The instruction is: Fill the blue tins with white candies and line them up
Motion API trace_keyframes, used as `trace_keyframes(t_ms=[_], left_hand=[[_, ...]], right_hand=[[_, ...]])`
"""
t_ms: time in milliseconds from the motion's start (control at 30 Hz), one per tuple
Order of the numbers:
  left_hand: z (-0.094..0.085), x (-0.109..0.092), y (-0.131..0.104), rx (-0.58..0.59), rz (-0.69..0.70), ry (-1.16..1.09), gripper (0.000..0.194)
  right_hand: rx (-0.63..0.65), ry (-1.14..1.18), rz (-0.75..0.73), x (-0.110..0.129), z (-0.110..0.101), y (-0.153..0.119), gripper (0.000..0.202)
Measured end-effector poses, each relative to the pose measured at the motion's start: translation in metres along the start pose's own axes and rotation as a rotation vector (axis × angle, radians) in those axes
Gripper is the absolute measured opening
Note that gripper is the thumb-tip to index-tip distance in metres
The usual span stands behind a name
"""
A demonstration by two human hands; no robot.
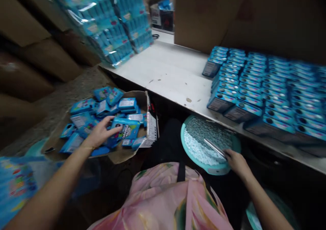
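Observation:
My left hand (103, 133) is over an open cardboard carton, its fingers closed on the edge of a flat blue candy box (129, 129) printed "CARAMELO MACIZO". More small blue candy boxes (83, 119) lie jumbled around it in the carton (152, 128). On the other side, my right hand (235, 160) grips a slim, shiny metal tool (214, 146); its exact kind is unclear. The tool reaches over a round turquoise tub (236, 145) holding many small pale pieces (196, 145), part of them in shadow.
A white table (173, 70) runs across the front, with rows of upright blue boxes (249, 87) along its right edge. Plastic-wrapped blue packs (109, 23) are stacked at its left end. Large cardboard boxes (22, 67) stand at left. Another turquoise tub (252, 216) shows at lower right.

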State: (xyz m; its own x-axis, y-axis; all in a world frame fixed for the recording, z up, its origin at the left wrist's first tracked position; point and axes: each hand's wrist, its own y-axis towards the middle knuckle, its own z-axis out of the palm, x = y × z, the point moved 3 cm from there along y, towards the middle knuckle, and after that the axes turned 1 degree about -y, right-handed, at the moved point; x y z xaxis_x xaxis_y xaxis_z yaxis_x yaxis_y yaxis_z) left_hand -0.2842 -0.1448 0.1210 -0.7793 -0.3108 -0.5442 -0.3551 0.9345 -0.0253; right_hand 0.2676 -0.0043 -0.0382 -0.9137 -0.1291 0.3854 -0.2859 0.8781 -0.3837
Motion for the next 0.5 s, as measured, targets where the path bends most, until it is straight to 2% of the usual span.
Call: trace_keyframes(t_ms=[67,100,167,233,300,367,400,500], left_hand=[[0.016,-0.041,-0.005,-0.037,0.077,-0.045,0.056],[0.032,-0.062,-0.008,0.002,0.138,-0.038,0.056],[0.07,-0.099,-0.016,0.112,0.234,0.021,0.044],[0.108,-0.123,-0.022,0.235,0.283,0.072,0.032],[0.131,-0.136,-0.022,0.328,0.307,0.071,0.028],[0.138,-0.14,-0.018,0.433,0.323,0.01,0.03],[0.136,-0.14,-0.016,0.522,0.325,-0.036,0.033],[0.128,-0.135,-0.016,0.877,0.274,-0.21,0.053]], right_hand=[[-0.022,-0.065,0.02,0.009,-0.012,-0.003,0.029],[-0.033,-0.103,0.042,0.014,-0.016,-0.003,0.029],[-0.053,-0.206,0.114,0.02,-0.024,-0.004,0.029],[-0.071,-0.308,0.149,0.024,-0.03,-0.005,0.031],[-0.103,-0.395,0.154,0.025,-0.037,-0.006,0.031],[-0.13,-0.449,0.152,0.024,-0.041,-0.005,0.03],[-0.135,-0.459,0.151,0.023,-0.041,-0.003,0.029],[-0.106,-0.347,0.146,0.027,-0.031,0.009,0.028]])
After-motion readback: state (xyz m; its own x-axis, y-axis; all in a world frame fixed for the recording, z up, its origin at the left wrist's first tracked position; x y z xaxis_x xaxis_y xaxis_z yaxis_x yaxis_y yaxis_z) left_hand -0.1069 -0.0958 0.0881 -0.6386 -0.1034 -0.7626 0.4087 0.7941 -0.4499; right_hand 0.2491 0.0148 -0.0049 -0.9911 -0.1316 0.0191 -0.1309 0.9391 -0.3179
